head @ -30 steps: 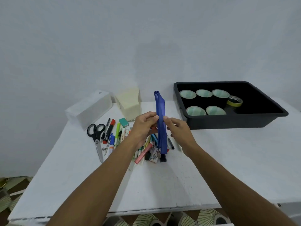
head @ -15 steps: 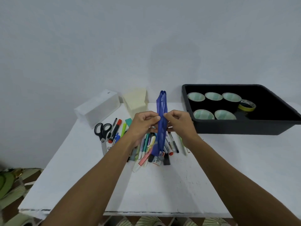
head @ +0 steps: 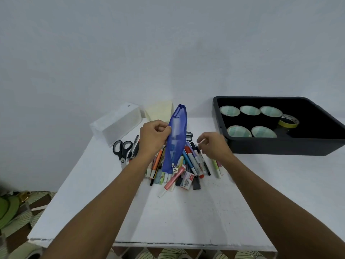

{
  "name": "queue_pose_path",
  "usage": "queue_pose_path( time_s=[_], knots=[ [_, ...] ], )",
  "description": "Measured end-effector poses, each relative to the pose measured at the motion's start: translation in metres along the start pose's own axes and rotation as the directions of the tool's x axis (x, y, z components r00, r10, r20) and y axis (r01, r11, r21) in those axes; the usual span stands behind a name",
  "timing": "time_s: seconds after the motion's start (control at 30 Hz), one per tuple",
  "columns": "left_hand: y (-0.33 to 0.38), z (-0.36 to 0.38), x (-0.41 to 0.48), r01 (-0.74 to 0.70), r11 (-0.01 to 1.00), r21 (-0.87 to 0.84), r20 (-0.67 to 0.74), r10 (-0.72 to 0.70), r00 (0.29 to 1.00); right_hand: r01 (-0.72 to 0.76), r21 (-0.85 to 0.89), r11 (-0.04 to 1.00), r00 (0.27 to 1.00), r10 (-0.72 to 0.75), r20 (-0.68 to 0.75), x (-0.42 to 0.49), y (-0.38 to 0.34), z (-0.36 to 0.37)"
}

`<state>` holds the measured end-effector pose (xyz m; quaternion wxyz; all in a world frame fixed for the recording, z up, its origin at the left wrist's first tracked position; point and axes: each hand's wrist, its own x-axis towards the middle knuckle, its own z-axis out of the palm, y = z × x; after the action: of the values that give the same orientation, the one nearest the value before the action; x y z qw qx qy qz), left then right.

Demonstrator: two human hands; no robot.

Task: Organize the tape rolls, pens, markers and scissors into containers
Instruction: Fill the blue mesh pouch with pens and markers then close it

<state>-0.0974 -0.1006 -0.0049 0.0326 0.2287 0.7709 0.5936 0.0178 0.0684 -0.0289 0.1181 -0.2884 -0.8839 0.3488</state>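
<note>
Left hand [head: 155, 136]: fingers pinch blue pouch [head: 176, 139], upright over pen and marker pile [head: 194, 161] at worktop [head: 177, 212] centre. Right hand [head: 214, 144]: fingers loosely curled, empty, just beside pouch. Tape rolls [head: 250, 110] in black tray [head: 280, 148], far right corner. Scissors [head: 122, 148] left of pile.

Only two arms show, each bare from the wrist back to where the lower edge of the frame cuts it off (upper arms and shoulders lie outside the view). The left arm [head: 112, 199] and right arm [head: 265, 199] look long and slim, and they broaden toward the camera under the wide lens. The left hand [head: 154, 136] and right hand [head: 214, 144] are bare as well. Knuckles stand out on the left hand, and a pale fingernail shows on the right.
</note>
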Motion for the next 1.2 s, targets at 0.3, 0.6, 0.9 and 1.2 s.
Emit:
queue_pose_path(
  time_s=[0.3,0.6,0.9,1.2],
  knots=[
    [-0.013,-0.020,0.005,0.040,0.999,-0.023,-0.055,-0.041,0.998,0.037,-0.254,0.967,0.985,0.007,0.172,-0.009,0.001,0.027],
    [-0.016,-0.028,0.006,0.034,0.999,-0.039,-0.057,-0.036,0.998,0.153,-0.361,0.920,0.988,-0.143,0.054,-0.013,0.002,0.033],
    [-0.020,-0.030,0.003,0.044,0.997,-0.061,-0.011,-0.045,0.999,0.077,-0.420,0.904,0.997,-0.079,0.014,0.003,-0.015,0.053],
    [-0.025,-0.030,0.007,0.071,0.993,-0.097,0.000,-0.071,0.997,-0.072,-0.418,0.906,0.997,0.056,-0.052,0.036,-0.040,0.067]
  ],
)
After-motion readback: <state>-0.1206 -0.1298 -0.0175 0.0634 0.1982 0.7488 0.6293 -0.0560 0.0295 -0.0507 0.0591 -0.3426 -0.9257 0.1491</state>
